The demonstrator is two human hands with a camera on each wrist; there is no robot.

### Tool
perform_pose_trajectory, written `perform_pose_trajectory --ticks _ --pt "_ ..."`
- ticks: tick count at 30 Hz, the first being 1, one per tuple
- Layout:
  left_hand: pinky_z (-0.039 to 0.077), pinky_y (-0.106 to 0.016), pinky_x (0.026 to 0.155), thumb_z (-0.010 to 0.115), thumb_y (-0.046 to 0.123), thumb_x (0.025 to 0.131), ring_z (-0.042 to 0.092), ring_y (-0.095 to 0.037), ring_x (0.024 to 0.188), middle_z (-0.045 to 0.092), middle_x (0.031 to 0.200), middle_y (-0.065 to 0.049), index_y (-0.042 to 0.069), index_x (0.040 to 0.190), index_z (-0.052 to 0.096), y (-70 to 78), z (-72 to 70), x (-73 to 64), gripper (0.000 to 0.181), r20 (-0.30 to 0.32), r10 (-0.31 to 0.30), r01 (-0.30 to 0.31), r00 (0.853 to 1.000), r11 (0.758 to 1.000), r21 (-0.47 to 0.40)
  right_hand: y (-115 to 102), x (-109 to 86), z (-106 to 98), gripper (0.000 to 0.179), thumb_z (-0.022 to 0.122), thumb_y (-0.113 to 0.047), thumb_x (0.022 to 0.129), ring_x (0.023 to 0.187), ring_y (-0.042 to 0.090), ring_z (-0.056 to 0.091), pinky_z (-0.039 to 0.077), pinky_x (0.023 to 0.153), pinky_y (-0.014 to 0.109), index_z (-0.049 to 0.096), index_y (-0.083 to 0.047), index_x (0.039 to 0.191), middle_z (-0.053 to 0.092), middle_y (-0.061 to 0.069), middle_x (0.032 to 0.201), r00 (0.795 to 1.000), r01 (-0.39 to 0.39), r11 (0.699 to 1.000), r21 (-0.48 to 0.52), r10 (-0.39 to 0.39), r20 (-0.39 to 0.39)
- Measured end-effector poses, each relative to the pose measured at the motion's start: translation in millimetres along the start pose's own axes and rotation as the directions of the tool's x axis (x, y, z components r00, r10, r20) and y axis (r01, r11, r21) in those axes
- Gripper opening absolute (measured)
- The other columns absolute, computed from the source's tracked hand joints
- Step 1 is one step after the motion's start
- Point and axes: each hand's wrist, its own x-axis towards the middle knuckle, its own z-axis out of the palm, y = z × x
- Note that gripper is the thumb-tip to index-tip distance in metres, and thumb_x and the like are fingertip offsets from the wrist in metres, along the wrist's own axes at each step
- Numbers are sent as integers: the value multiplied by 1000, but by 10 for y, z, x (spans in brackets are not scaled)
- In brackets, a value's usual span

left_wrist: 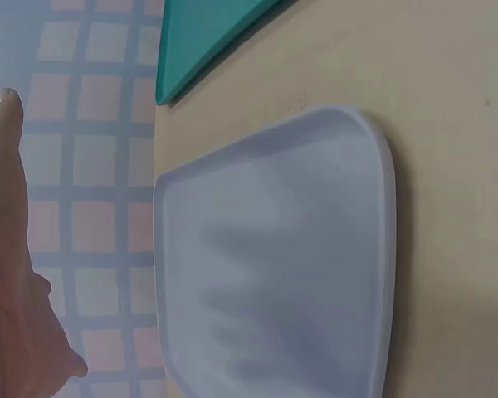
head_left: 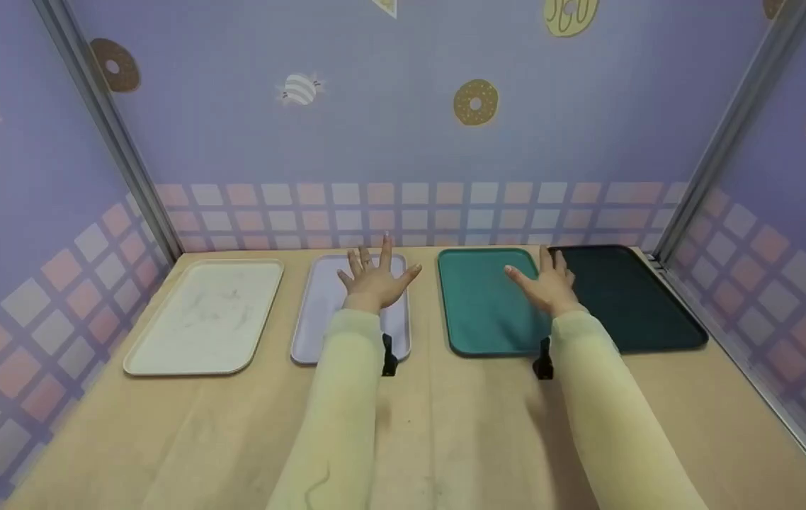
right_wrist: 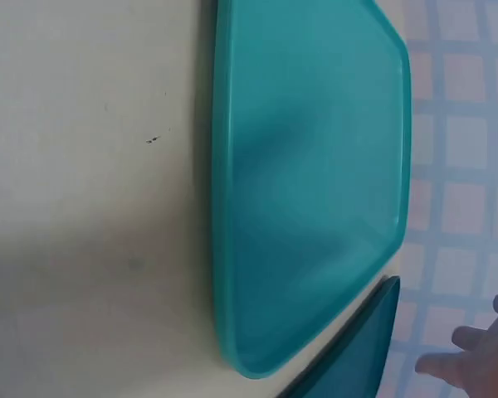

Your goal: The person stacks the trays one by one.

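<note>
My left hand (head_left: pixel 375 283) hovers above the lavender tray (head_left: pixel 311 319) with its fingers spread and holds nothing. In the left wrist view that tray (left_wrist: pixel 274 249) carries the hand's shadow, and part of the left hand (left_wrist: pixel 17 274) shows at the left edge. Over the gap between the teal tray (head_left: pixel 488 304) and the black tray (head_left: pixel 637 304), my right hand (head_left: pixel 550 285) is held up, fingers extended, with nothing in it. The right wrist view has the teal tray (right_wrist: pixel 315 166) in its middle and the right hand's fingers (right_wrist: pixel 456 365) at the lower right corner.
A white tray (head_left: pixel 208 319) with grey smudges lies at the far left of the wooden table (head_left: pixel 431 439). Behind the trays stands a purple wall (head_left: pixel 389 134) with tile and doughnut prints. Side panels with metal posts (head_left: pixel 120 142) close in both sides.
</note>
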Motion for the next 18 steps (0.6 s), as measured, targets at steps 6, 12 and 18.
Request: perform_pose_trajectory --ticks 6,12,18 --pt "10 -68 126 36 76 98 -5 -49 158 -9 171 -27 30 165 -13 72 92 5 94 -12 -4 2 1000 979 -203 128 -9 12 98 37 -71 100 155 57 -6 8 122 75 -7 -13 166 -8 27 171 999 -44 987 152 46 -6" --pt "19 -69 124 34 73 101 2 -55 156 1 169 -33 22 166 -10 143 228 15 93 21 -7 15 1000 911 -412 291 10 28 94 23 -73 102 159 44 11 13 128 63 6 -6 166 9 24 172 994 -102 949 299 109 -5" --pt "14 -62 128 30 70 103 11 -49 157 12 170 -28 9 166 6 216 373 0 91 63 -15 50 998 794 -606 434 -1 24 100 12 -78 98 159 43 9 11 129 62 4 -5 165 6 22 173 984 -178 910 374 162 73"
